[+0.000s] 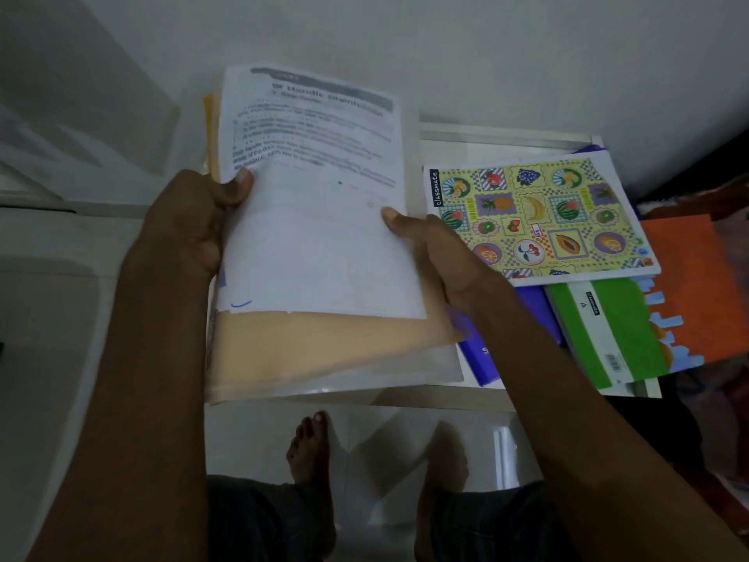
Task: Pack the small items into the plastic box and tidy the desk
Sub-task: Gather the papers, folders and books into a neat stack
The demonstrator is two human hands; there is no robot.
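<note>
While both hands, left hand point(190, 221) and right hand point(437, 253), grip the paper stack's point(320, 237) side edges, notebooks point(539, 217) crowd rightward

A fruit-patterned notebook point(539, 219) marked "classmate" lies flat on a white worktop point(506, 135) that stands against a pale wall point(446, 42). Under its near edge, a green notebook point(608, 334) sticks out, partly covered by it. Left of the green one, a blue book point(482, 354) shows beneath the same edge. To the fruit notebook's right, an orange sheet point(689, 285) with a pale blue stepped border lies beside and partly under the green notebook. Below the worktop's front edge, a glossy tiled floor point(389, 448) shows.
</note>
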